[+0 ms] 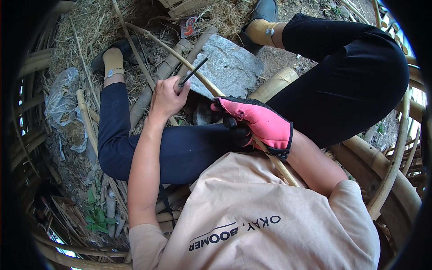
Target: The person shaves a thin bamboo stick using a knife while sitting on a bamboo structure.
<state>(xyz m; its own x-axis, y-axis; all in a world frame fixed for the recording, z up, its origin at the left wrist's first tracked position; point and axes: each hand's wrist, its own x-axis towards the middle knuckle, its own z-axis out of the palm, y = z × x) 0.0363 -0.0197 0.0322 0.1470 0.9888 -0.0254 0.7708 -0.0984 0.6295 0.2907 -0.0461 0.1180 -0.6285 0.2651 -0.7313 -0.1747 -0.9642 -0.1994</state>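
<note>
My bare left hand (168, 100) is closed round the handle of a knife (196, 70), whose narrow dark blade points up and to the right, away from me. A long, pale bamboo strip (194, 69) runs slantwise from the far left, past the blade, to my right hand. My right hand (256, 121), in a pink and black glove, has its fingers wrapped round this strip over my lap. The strip's near end reaches my beige shirt. Whether the blade touches the strip I cannot tell.
A flat grey stone slab (229, 63) lies between my feet. Bamboo poles (168, 60) rest beside it, and a cut bamboo piece (276, 84) sits by my right leg. Crumpled clear plastic (65, 96) and dry straw (85, 27) cover the ground leftward. Bamboo rails (378, 162) stand at right.
</note>
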